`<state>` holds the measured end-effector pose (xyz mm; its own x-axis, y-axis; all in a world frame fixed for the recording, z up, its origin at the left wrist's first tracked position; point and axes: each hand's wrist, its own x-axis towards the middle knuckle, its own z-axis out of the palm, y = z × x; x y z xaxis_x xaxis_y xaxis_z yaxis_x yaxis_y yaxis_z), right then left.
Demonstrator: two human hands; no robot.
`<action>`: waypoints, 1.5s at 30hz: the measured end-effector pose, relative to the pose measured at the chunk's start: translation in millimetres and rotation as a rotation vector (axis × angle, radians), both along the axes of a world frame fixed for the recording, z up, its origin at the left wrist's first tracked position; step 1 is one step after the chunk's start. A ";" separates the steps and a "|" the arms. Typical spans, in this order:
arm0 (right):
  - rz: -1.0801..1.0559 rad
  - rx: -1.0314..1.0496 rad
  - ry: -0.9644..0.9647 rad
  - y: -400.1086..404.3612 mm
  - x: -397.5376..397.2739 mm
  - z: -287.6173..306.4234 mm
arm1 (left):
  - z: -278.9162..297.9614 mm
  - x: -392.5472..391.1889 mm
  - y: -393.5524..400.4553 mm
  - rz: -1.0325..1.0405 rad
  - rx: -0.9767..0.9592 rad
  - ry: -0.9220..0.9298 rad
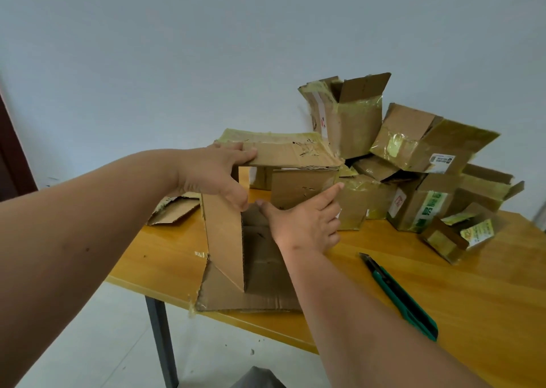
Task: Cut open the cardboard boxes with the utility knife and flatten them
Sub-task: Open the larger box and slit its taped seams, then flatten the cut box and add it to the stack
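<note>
Cut-open cardboard box (260,210) at the near left of the yellow worktop (443,269), panels splayed, nothing visible inside; left hand (212,175) gripping its raised top panel, thumb below and fingers over the edge, right hand (304,222) inside with fingers straight against the far wall. Green utility knife (399,296) flat on the worktop, near right, apart from both hands. Taped boxes (413,157) heaped far right against the wall, topmost with flaps up, contents unseen; flattened cardboard (174,210) far left.
</note>
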<state>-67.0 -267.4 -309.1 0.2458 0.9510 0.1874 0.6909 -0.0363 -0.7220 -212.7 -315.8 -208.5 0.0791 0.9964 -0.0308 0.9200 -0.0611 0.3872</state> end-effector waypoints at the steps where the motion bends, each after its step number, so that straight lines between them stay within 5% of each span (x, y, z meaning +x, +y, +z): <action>1: -0.001 -0.002 0.013 1.8 1.1 1.8 | -0.9 -0.1 0.0 -0.006 -0.005 0.009; 8: 0.234 0.037 0.017 -2.4 33.4 -5.4 | -4.3 -16.1 -0.3 0.005 -0.015 -0.115; 13: 0.515 0.065 0.305 -15.3 60.9 -14.5 | -5.9 -14.0 -1.5 0.020 0.046 -0.183; 17: 0.518 0.041 0.550 -20.4 77.9 -1.6 | -8.9 -13.4 -6.1 0.073 0.109 -0.288; 25: 0.607 0.218 0.537 -40.7 86.4 56.5 | -10.4 -2.2 -20.3 0.125 0.283 -0.475; 34: 0.720 0.257 0.292 -46.0 91.6 78.9 | -32.6 -30.9 -43.0 0.100 0.116 -0.749; 45: 0.913 -0.037 -0.361 -39.1 73.8 14.9 | -65.2 -80.8 -85.3 0.292 -0.264 -0.516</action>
<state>6.8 -306.5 -294.2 -0.6530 0.7539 0.0725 0.6439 0.6030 -0.4709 -293.5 -401.1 -273.6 -0.1237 0.9431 -0.3085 0.5758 0.3214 0.7518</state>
